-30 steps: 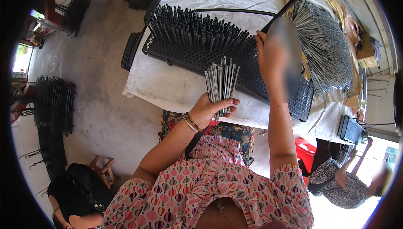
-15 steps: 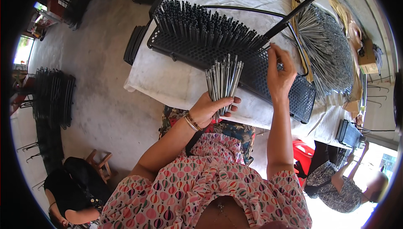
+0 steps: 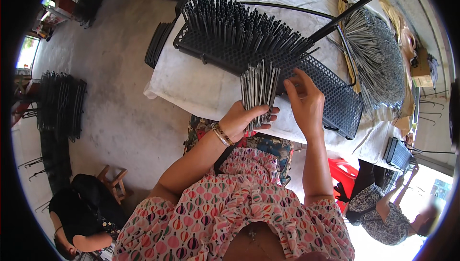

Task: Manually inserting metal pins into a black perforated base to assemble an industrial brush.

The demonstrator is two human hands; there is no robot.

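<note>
My left hand (image 3: 240, 119) is closed round a bundle of thin grey metal rods (image 3: 259, 86), held upright at the table's near edge. Just right of the bundle is my right hand (image 3: 308, 102), its thumb and fingers apart and no rod visible between them. Beyond both hands lies a long black perforated metal rack (image 3: 336, 97). Many dark rods (image 3: 244, 24) stand packed upright in its left and middle part, while the holes at its right end show bare. One rod leans out at the right edge of the standing group.
A large heap of loose grey rods (image 3: 371, 52) lies on brown paper at the right. A black bar (image 3: 359, 6) slants over the white-covered table (image 3: 179, 86). Two people sit nearby, at lower left and lower right. A red plastic chair (image 3: 342, 172) stands below the table.
My right hand has come away from the rods in the rack, moving left and nearer to the bundle, its fingers spreading. My left hand keeps its hold on the bundle.
</note>
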